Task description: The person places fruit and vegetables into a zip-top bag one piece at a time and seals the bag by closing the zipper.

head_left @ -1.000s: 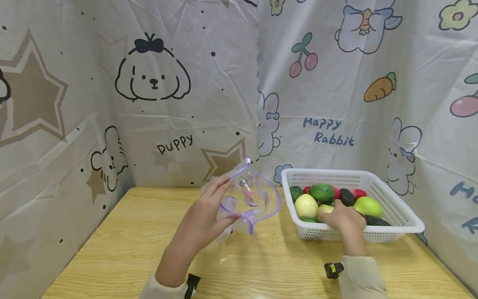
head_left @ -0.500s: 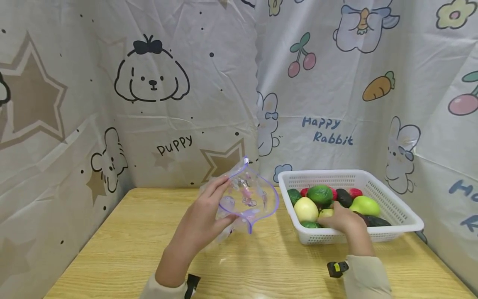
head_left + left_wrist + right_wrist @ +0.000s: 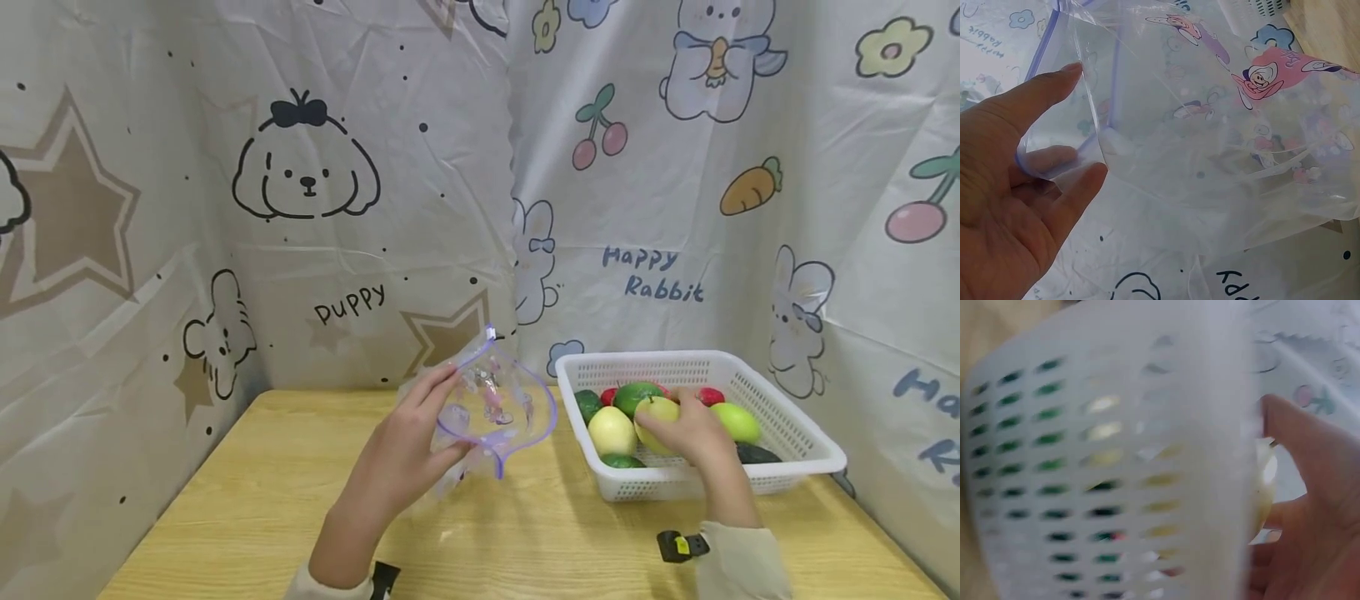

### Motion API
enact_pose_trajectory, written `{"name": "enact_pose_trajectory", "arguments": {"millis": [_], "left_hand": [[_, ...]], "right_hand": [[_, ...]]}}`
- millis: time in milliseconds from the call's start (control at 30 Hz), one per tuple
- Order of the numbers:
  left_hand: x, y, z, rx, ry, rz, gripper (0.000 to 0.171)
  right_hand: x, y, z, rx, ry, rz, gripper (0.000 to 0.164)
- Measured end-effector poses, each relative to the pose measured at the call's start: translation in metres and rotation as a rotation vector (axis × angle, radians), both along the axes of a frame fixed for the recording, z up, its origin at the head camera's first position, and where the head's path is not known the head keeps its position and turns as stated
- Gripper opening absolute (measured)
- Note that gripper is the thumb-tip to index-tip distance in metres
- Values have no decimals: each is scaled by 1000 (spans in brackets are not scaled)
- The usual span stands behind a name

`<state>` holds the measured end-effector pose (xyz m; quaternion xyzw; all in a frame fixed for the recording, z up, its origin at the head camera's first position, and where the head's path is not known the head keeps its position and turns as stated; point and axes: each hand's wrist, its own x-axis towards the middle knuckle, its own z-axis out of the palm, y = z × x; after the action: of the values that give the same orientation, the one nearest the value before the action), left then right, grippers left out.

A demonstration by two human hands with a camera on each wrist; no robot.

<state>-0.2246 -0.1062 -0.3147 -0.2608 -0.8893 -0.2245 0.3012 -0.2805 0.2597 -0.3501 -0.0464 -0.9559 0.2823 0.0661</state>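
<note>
My left hand (image 3: 408, 446) holds a clear zip bag (image 3: 1210, 150) near its mouth, thumb and fingers spread along the edge. The bag has a purple zip rim, a white slider and pink cartoon prints; its mouth gapes toward the right in the head view. My right hand (image 3: 693, 429) grips a yellow apple (image 3: 657, 423) with a short stem, raised over the other produce in the white basket (image 3: 806, 429). In the right wrist view the basket's blurred wall hides much of the apple (image 3: 1265, 487).
Inside the basket lie a pale yellow fruit (image 3: 611, 432), a light green fruit (image 3: 737, 422), a dark green avocado-like fruit (image 3: 633, 397), a dark long vegetable (image 3: 756, 454) and several red pieces (image 3: 709, 397). The wooden table (image 3: 300, 492) is bordered by printed curtains (image 3: 450, 208).
My right hand has lifted the yellow apple up from among the other produce. The left hand keeps its hold on the bag. The head view has tilted slightly upward.
</note>
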Motion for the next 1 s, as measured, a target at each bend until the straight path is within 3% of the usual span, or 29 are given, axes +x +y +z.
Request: {"name": "enact_pose_trajectory", "arguments": {"millis": [133,267,367,467,633,767,1000], "left_hand": [[0,1,-1,-10,12,-3,77],[0,3,-1,-13,12,-9,77],[0,5,-3,-12,12,-20,76],[0,9,-4,-9,28,-49,70],[0,13,-7,-8,66,-122,42],[2,15,-8,-6,23,-132,19],[4,13,-7,-26,-65,-91,18]], "right_hand": [[15,-17,27,-129,169,90,75],[32,-45,48,-315,304,289,60],[43,-68,55,-406,365,475,53],[49,-89,54,-414,377,599,53],[49,-115,44,-308,349,611,55],[46,-123,36,-275,298,610,55],[45,-124,30,-179,228,635,44]]}}
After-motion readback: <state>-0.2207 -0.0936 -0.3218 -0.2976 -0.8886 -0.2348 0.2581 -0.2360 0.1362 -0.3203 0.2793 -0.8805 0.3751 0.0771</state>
